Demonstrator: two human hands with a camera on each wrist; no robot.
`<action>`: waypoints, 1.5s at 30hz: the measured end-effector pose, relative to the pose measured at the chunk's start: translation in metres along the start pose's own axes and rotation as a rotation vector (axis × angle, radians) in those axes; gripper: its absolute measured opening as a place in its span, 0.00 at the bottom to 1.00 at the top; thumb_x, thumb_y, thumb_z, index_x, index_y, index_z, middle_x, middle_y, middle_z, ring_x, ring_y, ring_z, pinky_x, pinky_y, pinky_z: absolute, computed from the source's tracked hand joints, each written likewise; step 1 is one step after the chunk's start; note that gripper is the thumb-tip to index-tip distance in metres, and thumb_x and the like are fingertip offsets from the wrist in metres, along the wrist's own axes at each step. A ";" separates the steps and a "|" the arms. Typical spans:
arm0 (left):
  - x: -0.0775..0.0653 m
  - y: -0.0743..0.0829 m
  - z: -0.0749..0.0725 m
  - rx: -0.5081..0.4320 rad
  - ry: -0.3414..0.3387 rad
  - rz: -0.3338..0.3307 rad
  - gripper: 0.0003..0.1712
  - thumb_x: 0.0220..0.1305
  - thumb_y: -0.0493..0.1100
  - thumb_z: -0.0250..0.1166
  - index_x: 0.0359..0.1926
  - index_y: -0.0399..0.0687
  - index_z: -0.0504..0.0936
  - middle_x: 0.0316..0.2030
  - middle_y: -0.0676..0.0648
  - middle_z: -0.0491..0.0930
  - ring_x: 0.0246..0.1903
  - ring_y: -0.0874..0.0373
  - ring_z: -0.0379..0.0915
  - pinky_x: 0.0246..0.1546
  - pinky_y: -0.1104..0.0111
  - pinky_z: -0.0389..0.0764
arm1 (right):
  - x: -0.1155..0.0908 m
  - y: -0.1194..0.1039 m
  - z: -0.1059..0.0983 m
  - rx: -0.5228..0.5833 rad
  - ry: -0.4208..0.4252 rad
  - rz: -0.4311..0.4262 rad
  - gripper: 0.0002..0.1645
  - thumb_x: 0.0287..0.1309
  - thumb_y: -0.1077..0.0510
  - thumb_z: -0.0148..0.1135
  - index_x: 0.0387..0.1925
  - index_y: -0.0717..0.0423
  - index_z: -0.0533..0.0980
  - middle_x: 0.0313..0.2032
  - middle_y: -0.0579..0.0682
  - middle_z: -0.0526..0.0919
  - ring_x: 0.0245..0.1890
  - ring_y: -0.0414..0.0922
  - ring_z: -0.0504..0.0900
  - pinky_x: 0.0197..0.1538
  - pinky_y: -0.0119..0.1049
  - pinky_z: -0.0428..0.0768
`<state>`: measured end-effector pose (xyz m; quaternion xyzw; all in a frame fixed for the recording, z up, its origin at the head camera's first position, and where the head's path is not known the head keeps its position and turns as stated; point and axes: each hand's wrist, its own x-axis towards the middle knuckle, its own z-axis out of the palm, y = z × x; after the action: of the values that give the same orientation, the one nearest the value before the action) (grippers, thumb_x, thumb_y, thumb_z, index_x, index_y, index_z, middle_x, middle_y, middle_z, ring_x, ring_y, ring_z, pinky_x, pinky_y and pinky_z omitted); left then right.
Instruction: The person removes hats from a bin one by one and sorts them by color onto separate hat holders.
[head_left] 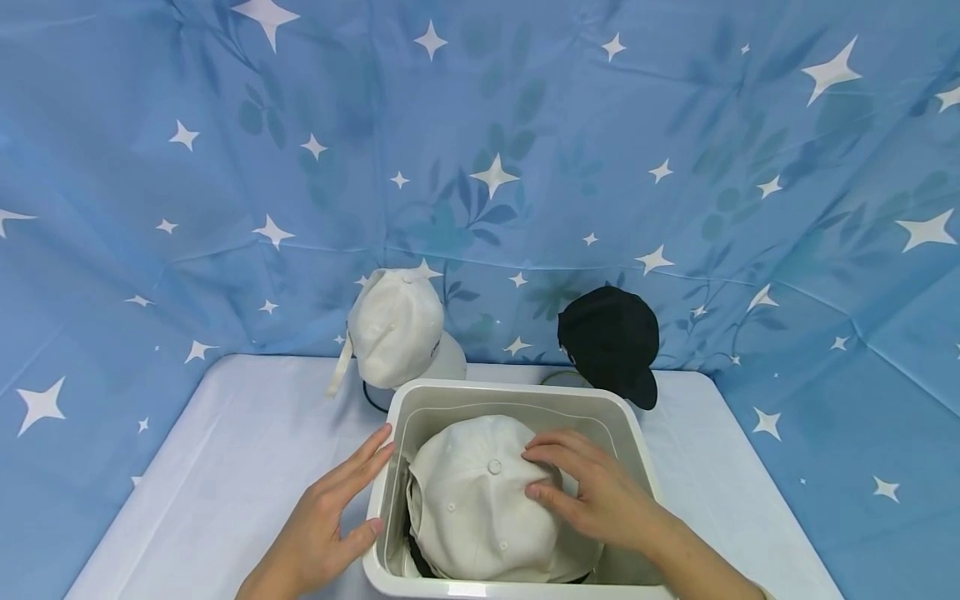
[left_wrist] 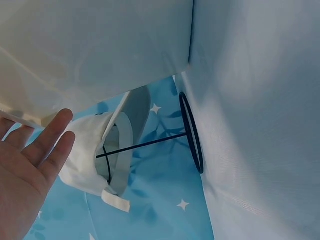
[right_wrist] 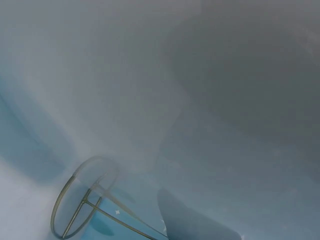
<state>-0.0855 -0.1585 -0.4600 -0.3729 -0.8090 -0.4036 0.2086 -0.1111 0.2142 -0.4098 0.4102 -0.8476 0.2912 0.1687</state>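
A pale bin point(head_left: 637, 433) stands in front of me with a white cap point(head_left: 480, 500) in it, crown up. Black parts show under the cap's edge; what lies beneath is hidden. My left hand point(head_left: 322, 508) is at the bin's left rim, fingers extended and spread, thumb near the rim. In the left wrist view the left hand point(left_wrist: 30, 170) has its fingers against the bin's underside or wall. Over the right side of the cap's crown, my right hand point(head_left: 600, 492) has its fingertips and thumb apart, touching or just above the fabric. The right wrist view does not show that hand.
Behind the bin, a white cap point(head_left: 397, 329) hangs on a black wire stand point(left_wrist: 192, 132) at the left. A black cap point(head_left: 611, 342) sits at the right, by a brass-coloured stand point(right_wrist: 75, 210). A blue starry cloth point(head_left: 495, 100) backs the white table point(head_left: 217, 467).
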 end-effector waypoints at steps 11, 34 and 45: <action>0.000 -0.002 0.000 -0.012 0.002 0.007 0.40 0.61 0.40 0.65 0.75 0.35 0.69 0.77 0.35 0.63 0.75 0.51 0.63 0.71 0.77 0.60 | 0.002 0.003 0.000 0.062 0.071 -0.080 0.13 0.69 0.52 0.69 0.50 0.51 0.85 0.45 0.45 0.87 0.45 0.43 0.84 0.56 0.24 0.76; 0.002 0.001 -0.003 -0.020 -0.013 -0.052 0.42 0.58 0.38 0.67 0.75 0.38 0.70 0.78 0.39 0.63 0.75 0.51 0.63 0.71 0.77 0.60 | 0.012 0.003 -0.016 0.251 0.100 0.044 0.21 0.45 0.75 0.78 0.40 0.53 0.89 0.35 0.48 0.88 0.31 0.39 0.83 0.35 0.24 0.80; -0.001 0.001 -0.002 -0.013 0.008 -0.024 0.43 0.54 0.37 0.67 0.74 0.37 0.71 0.76 0.37 0.64 0.74 0.51 0.64 0.71 0.76 0.60 | 0.019 -0.002 -0.030 0.283 0.057 0.052 0.18 0.51 0.72 0.77 0.40 0.49 0.88 0.36 0.44 0.89 0.32 0.37 0.83 0.33 0.24 0.80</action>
<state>-0.0840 -0.1597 -0.4587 -0.3628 -0.8100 -0.4129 0.2044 -0.1197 0.2205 -0.3762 0.3996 -0.8032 0.4236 0.1254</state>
